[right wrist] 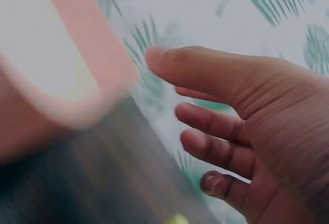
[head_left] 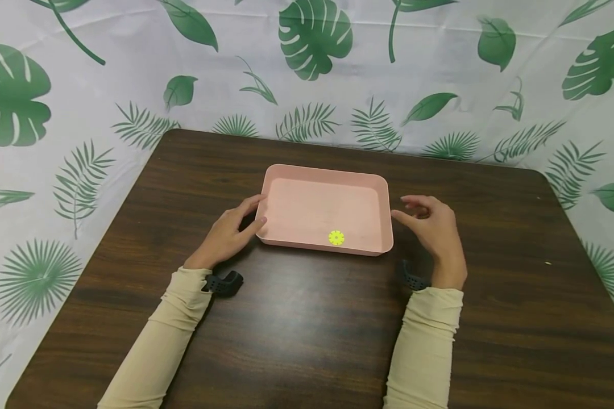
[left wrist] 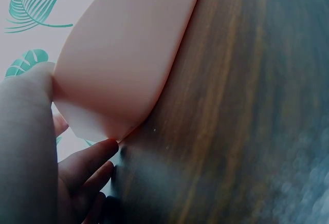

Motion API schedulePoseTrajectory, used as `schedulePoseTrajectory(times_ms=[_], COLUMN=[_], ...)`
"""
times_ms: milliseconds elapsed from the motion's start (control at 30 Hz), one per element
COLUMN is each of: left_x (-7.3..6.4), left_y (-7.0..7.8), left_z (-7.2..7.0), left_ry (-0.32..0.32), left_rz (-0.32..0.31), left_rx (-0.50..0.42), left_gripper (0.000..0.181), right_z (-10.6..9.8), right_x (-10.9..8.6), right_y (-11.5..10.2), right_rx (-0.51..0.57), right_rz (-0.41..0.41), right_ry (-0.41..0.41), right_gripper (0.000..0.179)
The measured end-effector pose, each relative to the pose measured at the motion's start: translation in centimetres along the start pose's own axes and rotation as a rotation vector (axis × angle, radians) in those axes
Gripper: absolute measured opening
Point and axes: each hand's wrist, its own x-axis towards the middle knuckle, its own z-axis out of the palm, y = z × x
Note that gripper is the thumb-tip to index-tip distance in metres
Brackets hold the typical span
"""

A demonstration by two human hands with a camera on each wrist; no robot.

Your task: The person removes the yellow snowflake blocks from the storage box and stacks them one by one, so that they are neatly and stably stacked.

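A shallow pink rectangular tray (head_left: 317, 199) with rounded corners lies on the dark wooden table. Inside it, near the front rim, is a small yellow notched disc (head_left: 336, 237) with a dot at its centre. My left hand (head_left: 227, 233) grips the tray's left end, thumb at the rim; the left wrist view shows fingers (left wrist: 85, 162) at the tray's lower corner. Just off the tray's right end, my right hand (head_left: 430, 221) is bent with thumb and fingers apart. Nothing lies between them, and the right wrist view shows a gap between thumb (right wrist: 180, 67) and tray.
Dark bands with black wrist-camera mounts (head_left: 225, 283) sit at both wrists, below the long beige sleeves (head_left: 424, 346). A tiny yellowish bit (head_left: 548, 263) lies on the table (head_left: 511, 318) at right. White leaf-print cloth (head_left: 225, 57) hangs behind the table.
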Motion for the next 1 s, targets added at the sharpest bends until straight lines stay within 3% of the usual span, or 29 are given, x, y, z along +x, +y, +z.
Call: schedulePoseTrajectory(times_ms=[167,300,433,567,1000], left_x=[0.0,-0.1,0.0,0.0,-0.1], left_y=[0.0,0.0,0.0,0.1,0.2], left_z=[-0.1,0.0,-0.1,-0.2,-0.3], left_ry=[-0.004,-0.005,-0.004,-0.002,-0.006], left_rz=[-0.003,-0.008,-0.009,-0.012,-0.030], left_rx=[-0.001,0.005,0.006,0.005,0.006], left_gripper=[0.058,0.059,0.058,0.058,0.058], right_z=[2.5,4.3,5.7,6.6,7.0], right_x=[1.3,1.8,2.1,2.1,2.2], right_y=[-2.6,-3.8,-4.3,-4.5,-4.4], right_rx=[0.035,0.032,0.022,0.006,0.039], right_rz=[-0.080,-0.075,-0.063,-0.077,-0.098], right_ry=[-0.201,-0.394,-0.516,-0.568,-0.601], right_gripper=[0.040,0.039,0.037,0.035,0.027])
